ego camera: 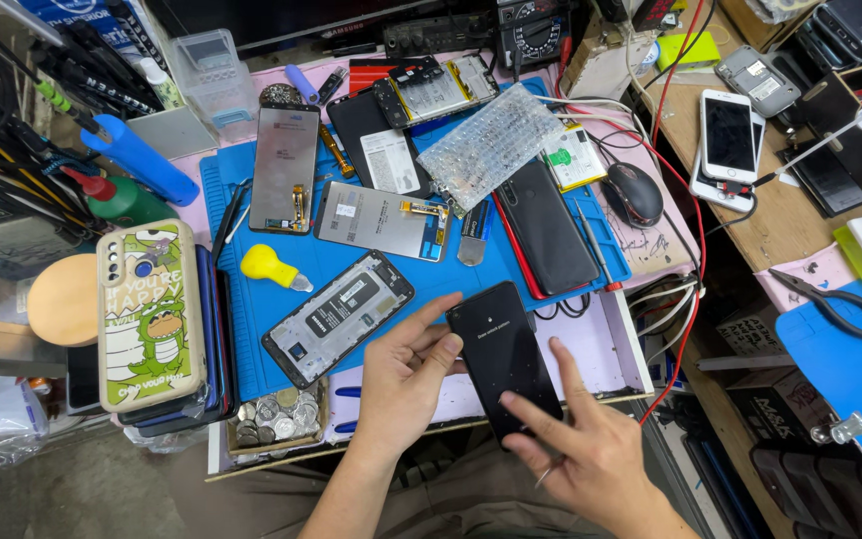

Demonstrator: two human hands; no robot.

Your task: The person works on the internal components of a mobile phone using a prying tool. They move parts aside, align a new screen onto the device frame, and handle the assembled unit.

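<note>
A black phone back cover (504,357) is held between both hands above the table edge (591,361). It is gripped at its left edge by the left hand (406,377); the right hand (591,454), fingers spread, touches its lower end. The underside is hidden. The surface is glossy and dust-speckled.

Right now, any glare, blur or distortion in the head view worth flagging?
Head view: sharp at centre, wide-lens bending at the edges; even overhead light, soft shadows; faint sheen and specks on the black phone held by the left hand and right hand; bright glare off the bubble wrap; no motion blur.
</note>
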